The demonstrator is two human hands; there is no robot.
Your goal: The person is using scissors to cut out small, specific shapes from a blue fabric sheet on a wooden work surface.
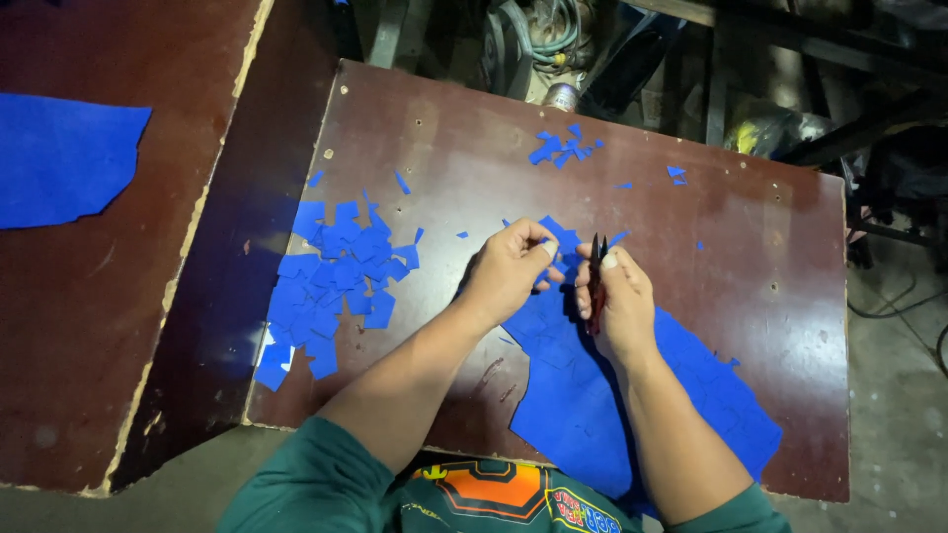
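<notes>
Blue sheet (pixel 592 395) lies nearest on the worktop (pixel 780 296). Left hand (pixel 509 271) has its grip pinching the sheet's far edge taut for the right hand (pixel 617 301), closed around small scissors (pixel 597 259). Cut pieces (pixel 336 281) are piled off to the left, out of the way.

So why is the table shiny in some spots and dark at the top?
Head view: light glares off the brown table beside the blue pieces; the clutter behind it sinks into shadow; the left hand and right hand look sharp, though the table edges bow slightly.
</notes>
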